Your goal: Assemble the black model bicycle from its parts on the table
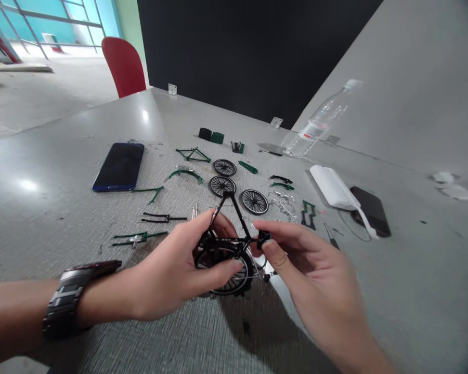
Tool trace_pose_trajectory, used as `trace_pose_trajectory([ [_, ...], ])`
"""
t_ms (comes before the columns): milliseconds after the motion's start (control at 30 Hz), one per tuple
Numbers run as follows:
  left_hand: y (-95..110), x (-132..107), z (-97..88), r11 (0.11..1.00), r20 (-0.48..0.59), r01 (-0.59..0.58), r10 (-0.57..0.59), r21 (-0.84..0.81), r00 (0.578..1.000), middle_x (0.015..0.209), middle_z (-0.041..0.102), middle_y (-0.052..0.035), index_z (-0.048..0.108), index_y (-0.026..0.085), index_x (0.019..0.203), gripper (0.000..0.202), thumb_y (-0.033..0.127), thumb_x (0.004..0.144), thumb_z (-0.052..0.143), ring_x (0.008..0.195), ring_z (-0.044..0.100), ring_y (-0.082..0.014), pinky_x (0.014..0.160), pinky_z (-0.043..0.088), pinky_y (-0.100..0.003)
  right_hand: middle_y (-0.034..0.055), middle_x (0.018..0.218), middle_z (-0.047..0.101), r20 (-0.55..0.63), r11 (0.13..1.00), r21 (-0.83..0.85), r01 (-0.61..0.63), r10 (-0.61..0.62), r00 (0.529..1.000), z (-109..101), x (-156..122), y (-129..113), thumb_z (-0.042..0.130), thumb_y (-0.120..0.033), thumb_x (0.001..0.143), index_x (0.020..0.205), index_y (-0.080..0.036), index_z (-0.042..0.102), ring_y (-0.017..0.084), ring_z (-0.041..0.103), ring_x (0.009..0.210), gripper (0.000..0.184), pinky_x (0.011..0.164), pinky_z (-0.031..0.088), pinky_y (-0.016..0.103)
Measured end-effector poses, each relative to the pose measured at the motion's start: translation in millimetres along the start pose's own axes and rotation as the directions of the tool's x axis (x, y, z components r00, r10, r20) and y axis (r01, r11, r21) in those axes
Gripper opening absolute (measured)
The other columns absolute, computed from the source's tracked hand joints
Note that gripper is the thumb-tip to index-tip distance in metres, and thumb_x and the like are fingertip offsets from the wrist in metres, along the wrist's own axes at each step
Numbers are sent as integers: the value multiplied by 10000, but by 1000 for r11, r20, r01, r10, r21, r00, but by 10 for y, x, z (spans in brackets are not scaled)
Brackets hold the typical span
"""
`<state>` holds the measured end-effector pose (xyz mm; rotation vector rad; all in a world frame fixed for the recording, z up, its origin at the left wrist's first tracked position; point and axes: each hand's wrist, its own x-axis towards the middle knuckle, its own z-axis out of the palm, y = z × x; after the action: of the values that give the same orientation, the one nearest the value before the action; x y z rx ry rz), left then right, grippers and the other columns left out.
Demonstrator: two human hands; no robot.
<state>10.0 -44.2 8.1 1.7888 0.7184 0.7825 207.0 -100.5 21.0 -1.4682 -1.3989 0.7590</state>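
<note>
A small black model bicycle frame (237, 213) with one spoked wheel (234, 284) on it is held above the table, near the middle of the head view. My left hand (191, 259) wraps round the wheel end, its thumb lying across the wheel. My right hand (308, 270) pinches a small black saddle (263, 238) at the frame's right side between thumb and forefinger. Palm and fingers cover part of the wheel. Beyond the hands lie three loose spoked wheels, among them one at the right (255, 201), and a green bicycle frame (193, 155).
Black and green forks (164, 217), mudguards (185, 175) and other small parts lie spread over the grey table. A phone (119, 166) lies at the left. A clear bottle (320, 122), a white device with a cable (333, 186) and a black box (370, 210) are at the right.
</note>
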Motion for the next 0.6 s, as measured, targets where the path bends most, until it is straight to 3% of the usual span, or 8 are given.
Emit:
trace_pose_trajectory([
  [233,0,-18,-5,1000,37,-5,5,-17,999,927,629,25,549,202,1015,180,252,899,677,813,592,-113,734,505,-237,-37,852,779,-40,998,-39,43,-45,998,0,-28,-17,724,-336,874,992,-349,766,90,733,733,126,672,595,135],
  [600,4,0,-4,1000,12,-26,26,-14,1000,927,634,21,550,202,1010,175,253,903,678,819,591,-113,751,501,-237,-39,864,778,-57,995,-68,73,-76,995,10,-26,-15,715,-319,880,999,-348,763,97,728,733,131,666,605,152],
])
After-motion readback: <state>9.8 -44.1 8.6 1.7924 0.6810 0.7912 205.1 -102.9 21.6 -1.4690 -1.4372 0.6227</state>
